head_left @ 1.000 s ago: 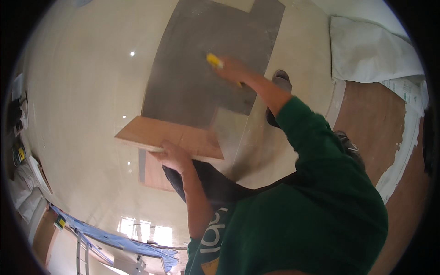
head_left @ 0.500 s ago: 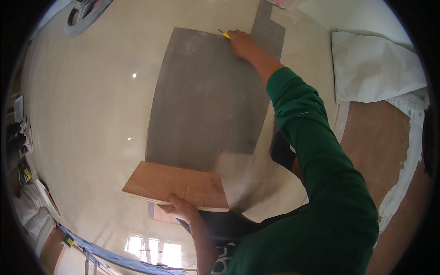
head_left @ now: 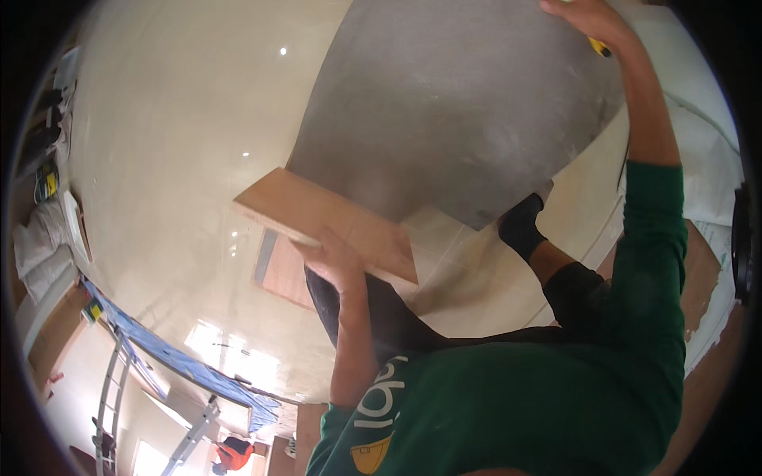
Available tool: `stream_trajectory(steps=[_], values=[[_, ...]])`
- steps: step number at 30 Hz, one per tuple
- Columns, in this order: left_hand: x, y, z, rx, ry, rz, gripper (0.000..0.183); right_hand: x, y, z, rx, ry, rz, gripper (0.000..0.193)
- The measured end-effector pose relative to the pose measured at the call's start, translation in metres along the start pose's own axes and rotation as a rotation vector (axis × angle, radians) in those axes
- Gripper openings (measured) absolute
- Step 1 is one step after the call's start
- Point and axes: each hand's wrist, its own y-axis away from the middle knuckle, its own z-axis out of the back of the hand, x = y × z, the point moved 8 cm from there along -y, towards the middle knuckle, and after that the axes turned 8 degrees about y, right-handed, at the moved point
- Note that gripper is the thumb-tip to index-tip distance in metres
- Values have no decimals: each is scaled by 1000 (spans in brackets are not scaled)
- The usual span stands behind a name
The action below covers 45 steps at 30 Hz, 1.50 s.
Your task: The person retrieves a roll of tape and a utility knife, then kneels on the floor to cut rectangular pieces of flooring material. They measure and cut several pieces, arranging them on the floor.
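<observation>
My left hand (head_left: 337, 258) grips the near edge of a reddish-brown plywood board (head_left: 349, 222), thumb on top. The board is tilted, close to the near end of a large grey sheet (head_left: 452, 103). My right hand (head_left: 591, 20) is at the sheet's far right, near the top rim of the view. A yellow and black utility knife (head_left: 600, 47) shows beneath its palm. The thumb and fingertips reach over the sheet; part of the hand is cut off, so whether they pinch its edge is hard to see.
Glossy beige floor (head_left: 175, 159) surrounds the sheet. My socked foot (head_left: 524, 226) is beside its right edge. A small brown board (head_left: 286, 270) lies by my left knee. White sacking (head_left: 702, 159) is at right. Ladders (head_left: 190, 436) and a person in orange (head_left: 232, 454) appear lower left.
My right hand moved right and nearer with the knife. The grey sheet looks larger and shifted, its far end out of view. The plywood board tilted more, and my view turned.
</observation>
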Motion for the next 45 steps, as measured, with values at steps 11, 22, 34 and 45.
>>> stream_trajectory(steps=[11, 22, 34, 45], values=[[-28, 0, 9, -53, 66, -5, 65, 137, 127, 195, -197, -225, 205, 26], [-21, 2, -2, 64, 146, -95, 67, 67, 100, 44, -304, -11, 19, 48], [4, 20, 42, 632, 609, 351, 64, 304, 332, -115, 224, -338, 207, 34], [265, -3, 289, 91, -185, 98, 50, 109, 260, 25, -10, 4, 239, 29]])
